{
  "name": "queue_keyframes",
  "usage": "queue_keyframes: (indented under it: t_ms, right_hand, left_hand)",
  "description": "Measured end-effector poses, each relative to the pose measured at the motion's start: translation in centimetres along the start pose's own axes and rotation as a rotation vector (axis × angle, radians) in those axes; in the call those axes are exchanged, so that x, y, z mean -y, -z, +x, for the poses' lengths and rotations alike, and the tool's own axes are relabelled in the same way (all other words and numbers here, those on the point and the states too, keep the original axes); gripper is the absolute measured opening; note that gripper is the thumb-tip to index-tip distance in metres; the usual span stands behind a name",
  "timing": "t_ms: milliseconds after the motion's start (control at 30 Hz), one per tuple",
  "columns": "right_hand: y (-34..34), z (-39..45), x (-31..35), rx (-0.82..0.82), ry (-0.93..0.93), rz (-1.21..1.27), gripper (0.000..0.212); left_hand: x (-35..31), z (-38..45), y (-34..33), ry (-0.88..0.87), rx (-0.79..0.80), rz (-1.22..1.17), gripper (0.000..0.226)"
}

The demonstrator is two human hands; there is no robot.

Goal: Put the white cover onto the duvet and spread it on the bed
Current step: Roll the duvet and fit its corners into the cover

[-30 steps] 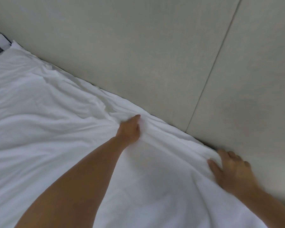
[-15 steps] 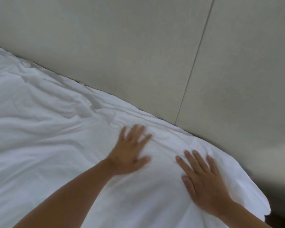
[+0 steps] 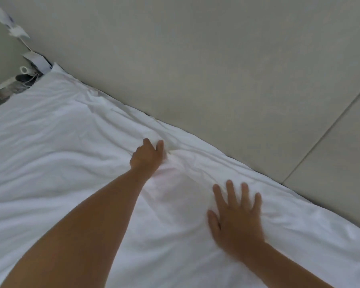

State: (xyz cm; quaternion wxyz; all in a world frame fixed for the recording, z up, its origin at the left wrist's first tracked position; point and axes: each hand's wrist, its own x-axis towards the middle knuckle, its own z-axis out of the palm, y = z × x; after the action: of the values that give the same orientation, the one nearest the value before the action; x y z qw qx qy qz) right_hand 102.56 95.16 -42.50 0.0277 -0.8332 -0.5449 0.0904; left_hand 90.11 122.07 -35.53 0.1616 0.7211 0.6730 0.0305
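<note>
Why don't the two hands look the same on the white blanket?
The left hand has its fingers curled and pinches a fold of the white cover; the right hand lies flat with its fingers spread wide. The left hand reaches farther, close to the cover's edge by the wall; the right hand rests nearer the person. Both are bare and both touch the cover.

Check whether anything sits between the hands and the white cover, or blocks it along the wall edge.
Nothing visible does. The left hand grips a fold of the white cover, the right hand presses flat on it, and its edge already reaches the wall.
</note>
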Motion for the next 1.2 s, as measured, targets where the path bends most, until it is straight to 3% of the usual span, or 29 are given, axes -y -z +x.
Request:
queue_keyframes:
  t_ms: [67, 167, 367, 467, 633, 700, 800, 867, 900, 967, 1033, 1100, 1200]
  right_hand:
    - [-0.6, 0.0, 0.0, 0.006, -0.002, -0.014, 0.074]
    - [-1.2, 0.3, -0.3, -0.028, 0.010, -0.006, 0.074]
    - [-1.8, 1.0, -0.1, -0.028, -0.001, 0.017, 0.076]
    - [-1.8, 1.0, 0.1, -0.022, -0.010, 0.016, 0.076]
    - [-1.2, 0.8, 0.1, -0.006, -0.024, 0.037, 0.075]
    - [-1.0, 1.0, 0.1, -0.011, -0.008, 0.049, 0.072]
    - [0.0, 0.8, -1.1, -0.030, 0.026, 0.059, 0.069]
    - [1.3, -0.6, -3.6, -0.031, -0.059, 0.038, 0.070]
    - [1.8, -2.0, -5.3, -0.030, -0.159, 0.032, 0.074]
    - [2.1, -6.0, -8.7, -0.002, -0.344, 0.021, 0.091]
    - [2.0, -9.9, -11.2, 0.011, -0.379, 0.015, 0.106]
    - [1.9, -12.1, -13.0, 0.008, -0.388, 0.042, 0.114]
    - [2.6, -13.5, -14.2, 0.019, -0.491, 0.098, 0.127]
  left_hand:
    - [-0.4, 1.8, 0.5, 0.110, 0.100, 0.041, 0.068]
    - [-0.9, 3.9, -0.7, 0.049, 0.245, 0.113, 0.025]
    - [-2.5, 7.5, -0.7, 0.048, -0.106, -0.314, 0.023]
    - [-2.6, 5.6, -3.8, -0.129, 0.030, -0.076, 0.024]
    - [-3.4, -6.3, -8.7, -0.628, -0.041, -0.054, 0.048]
    - [-1.6, -9.4, -10.5, -0.870, -0.046, 0.156, 0.053]
    - [-0.8, -8.6, -11.4, -0.871, -0.012, 0.280, 0.057]
    - [-1.5, -8.1, -11.0, -0.839, -0.021, 0.328, 0.061]
    - [-1.9, -8.4, -10.7, -0.901, -0.028, 0.361, 0.064]
    - [-2.5, -9.7, -9.9, -1.200, 0.034, 0.429, 0.071]
    - [-4.1, -11.7, -8.9, -1.477, 0.242, 0.504, 0.084]
    - [-6.3, -13.3, -8.8, -1.451, 0.418, 0.586, 0.103]
    - [-8.0, -15.8, -9.5, -1.474, 0.352, 0.560, 0.111]
